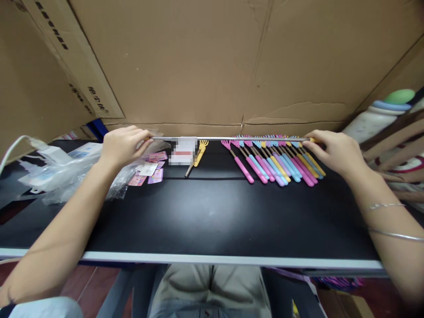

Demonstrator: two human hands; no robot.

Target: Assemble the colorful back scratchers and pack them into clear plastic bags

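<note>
A telescopic back scratcher, its thin metal rod [225, 138] drawn out long, stretches level above the far part of the black table. My left hand [124, 143] is closed on its yellow left end, and my right hand [336, 148] grips the yellow right end; fingers cover most of both ends. Beneath the rod, toward the right, lies a row of several short back scratchers [281, 165] with pink, blue, purple and yellow handles. A yellow back scratcher head [201, 152] with a metal tube beside it rests left of them, next to a blurred white card [183, 152].
Clear plastic bags [79, 176] and a white plug with a cable [54, 154] lie at left, beside small printed cards [155, 176]. Cardboard [205, 62] walls the back. A white bottle [374, 121] stands at right. The table's pale edge [212, 259] runs before my lap.
</note>
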